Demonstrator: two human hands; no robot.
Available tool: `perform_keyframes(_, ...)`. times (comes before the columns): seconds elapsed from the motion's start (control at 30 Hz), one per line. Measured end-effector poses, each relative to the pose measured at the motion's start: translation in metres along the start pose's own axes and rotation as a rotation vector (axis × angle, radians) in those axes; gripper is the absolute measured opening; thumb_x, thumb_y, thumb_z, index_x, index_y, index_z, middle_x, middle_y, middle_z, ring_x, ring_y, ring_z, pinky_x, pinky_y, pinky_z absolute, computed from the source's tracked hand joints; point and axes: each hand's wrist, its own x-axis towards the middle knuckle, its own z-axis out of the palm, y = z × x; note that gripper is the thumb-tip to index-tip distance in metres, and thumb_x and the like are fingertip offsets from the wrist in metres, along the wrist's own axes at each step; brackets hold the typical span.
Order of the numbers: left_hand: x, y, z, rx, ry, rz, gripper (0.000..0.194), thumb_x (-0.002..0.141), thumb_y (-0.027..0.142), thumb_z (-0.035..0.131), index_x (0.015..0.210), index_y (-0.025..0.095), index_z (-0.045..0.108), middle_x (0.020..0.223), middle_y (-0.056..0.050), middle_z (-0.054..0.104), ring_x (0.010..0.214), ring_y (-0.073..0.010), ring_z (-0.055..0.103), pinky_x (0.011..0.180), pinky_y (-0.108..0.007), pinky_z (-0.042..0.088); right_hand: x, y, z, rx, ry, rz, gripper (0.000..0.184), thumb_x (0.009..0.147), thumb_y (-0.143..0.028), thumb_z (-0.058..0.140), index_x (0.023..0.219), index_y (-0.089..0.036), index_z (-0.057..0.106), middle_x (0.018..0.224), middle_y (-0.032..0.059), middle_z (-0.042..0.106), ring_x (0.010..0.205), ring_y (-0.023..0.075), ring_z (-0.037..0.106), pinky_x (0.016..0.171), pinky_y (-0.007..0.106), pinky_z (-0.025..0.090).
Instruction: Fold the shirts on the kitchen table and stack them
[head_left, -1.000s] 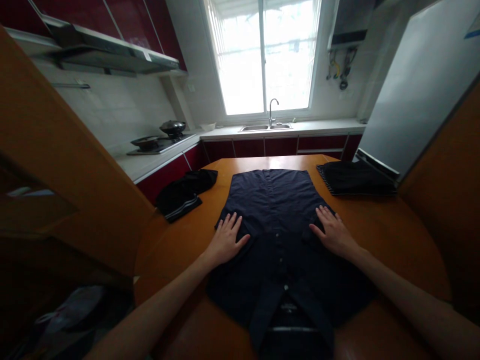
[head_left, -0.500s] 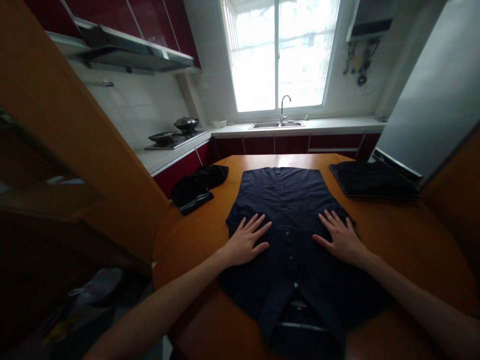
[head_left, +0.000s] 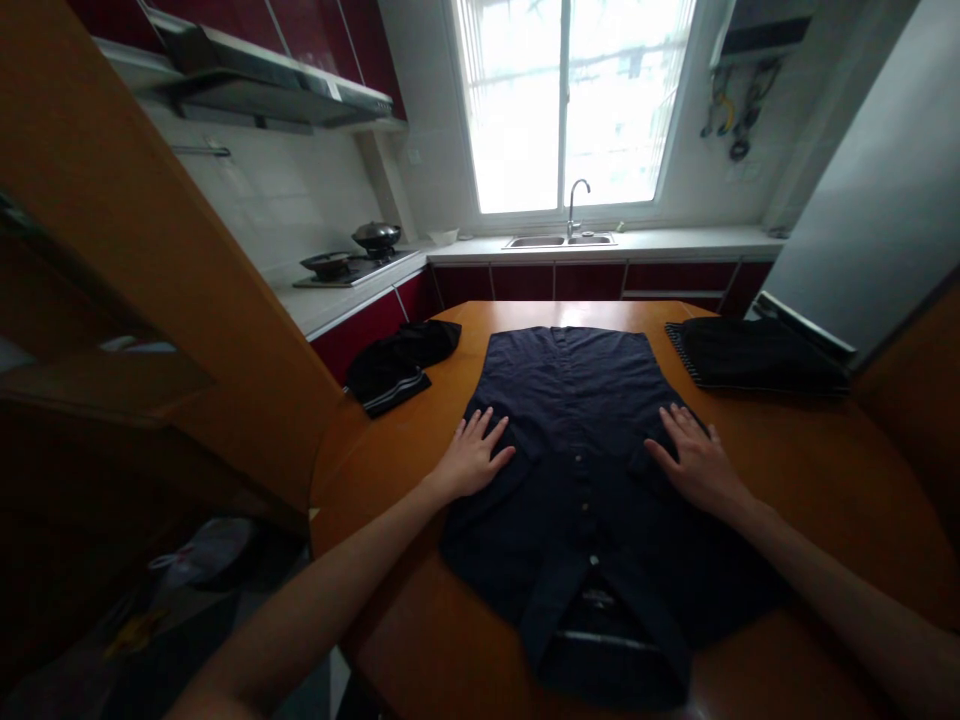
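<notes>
1. Head view, only one: dark navy shirt point(head_left: 592, 385) lies flat on the table point(head_left: 390, 460), straight in front of the person. Long axis runs away from them, collar point(head_left: 555, 600) near, hem far.
2. Left hand point(head_left: 476, 455) sits on the shirt's left edge, right hand point(head_left: 697, 460) on its right edge. Button row point(head_left: 586, 507) runs between; neither hand clearly nearer to it.
3. Left fingers spread, right ones closer together, thumb out. Both palm down, no pinch visible. Can't tell how hard they press.
4. Shirt: thin-looking woven cloth, light creasing toward the hem, small pale buttons. Sleeves hard to make out.
5. Table: smooth orange-brown wood, rounded edge. Rumpled black garment point(head_left: 397, 365) with pale stripes at far left; flat dark cloth point(head_left: 757, 355), stripe-edged, at far right.
</notes>
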Motion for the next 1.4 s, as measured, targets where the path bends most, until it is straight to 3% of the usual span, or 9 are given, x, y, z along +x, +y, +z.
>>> perform_keyframes(0.13,0.0,-0.006,0.008,0.019,0.007,0.01,0.072,0.097,0.07,0.036,0.155,0.026,0.039,0.165,-0.011,0.025,0.152,-0.0357,0.018,0.12,-0.059,0.018,-0.003,0.0,0.004,-0.015,-0.045,0.063,0.076,0.098,-0.062,0.03,0.154,-0.011,0.037,0.16,0.0201,0.034,0.15,0.0335,0.025,0.119,0.062,0.017)
perform_keyframes(0.3,-0.004,0.013,-0.004,0.009,0.051,0.093,0.07,0.1,0.064,0.038,0.157,0.024,0.035,0.165,-0.01,0.024,0.154,-0.0316,0.015,0.123,-0.056,0.015,0.006,-0.001,-0.015,0.032,0.037,0.111,0.076,0.1,-0.059,0.026,0.155,-0.008,0.034,0.162,0.0212,0.029,0.152,0.0328,0.022,0.12,0.061,0.015)
perform_keyframes(0.4,-0.008,0.027,-0.012,-0.021,-0.065,0.284,0.064,0.102,0.06,0.036,0.159,0.033,0.025,0.167,-0.003,0.017,0.155,-0.0289,0.011,0.123,-0.056,0.013,0.006,-0.003,-0.022,0.063,0.066,0.048,0.074,0.1,-0.057,0.03,0.158,-0.01,0.029,0.163,0.0197,0.028,0.152,0.0321,0.02,0.12,0.06,0.018)
perform_keyframes(0.5,-0.011,0.034,-0.014,-0.015,-0.2,0.407,0.061,0.102,0.06,0.036,0.159,0.042,0.02,0.168,0.002,0.014,0.154,-0.0295,0.012,0.123,-0.057,0.012,-0.001,-0.01,-0.02,0.067,-0.059,-0.115,0.071,0.1,-0.056,0.034,0.159,-0.016,0.028,0.164,0.0152,0.026,0.152,0.0305,0.02,0.12,0.059,0.019)
perform_keyframes(0.6,-0.012,0.034,-0.015,-0.006,-0.209,0.416,0.061,0.103,0.06,0.034,0.159,0.042,0.018,0.167,0.003,0.012,0.154,-0.0301,0.012,0.123,-0.057,0.012,-0.006,-0.016,-0.017,0.042,-0.189,-0.217,0.069,0.101,-0.058,0.033,0.157,-0.017,0.035,0.164,0.0142,0.026,0.152,0.0309,0.021,0.12,0.06,0.017)
perform_keyframes(0.77,-0.013,0.031,-0.014,-0.032,-0.142,0.448,0.063,0.103,0.058,0.037,0.16,0.04,0.015,0.167,0.002,0.014,0.154,-0.0286,0.012,0.123,-0.056,0.012,-0.003,-0.019,-0.022,0.071,-0.085,-0.189,0.065,0.103,-0.051,0.03,0.159,-0.019,0.028,0.165,0.0129,0.022,0.153,0.0265,0.017,0.121,0.058,0.016)
perform_keyframes(0.93,-0.014,0.032,-0.014,-0.004,-0.209,0.454,0.063,0.103,0.06,0.035,0.16,0.041,0.014,0.167,0.002,0.013,0.154,-0.028,0.012,0.123,-0.055,0.012,-0.005,-0.017,-0.019,0.062,-0.178,-0.238,0.065,0.102,-0.053,0.035,0.157,-0.019,0.032,0.165,0.0139,0.023,0.153,0.028,0.016,0.121,0.059,0.017)
perform_keyframes(1.4,-0.016,0.034,-0.017,-0.002,-0.235,0.457,0.063,0.104,0.058,0.036,0.16,0.039,0.015,0.168,0.0,0.01,0.155,-0.029,0.008,0.123,-0.055,0.008,-0.008,-0.019,-0.016,0.061,-0.205,-0.274,0.065,0.103,-0.053,0.033,0.158,-0.02,0.03,0.165,0.0122,0.021,0.153,0.0266,0.017,0.121,0.057,0.018)
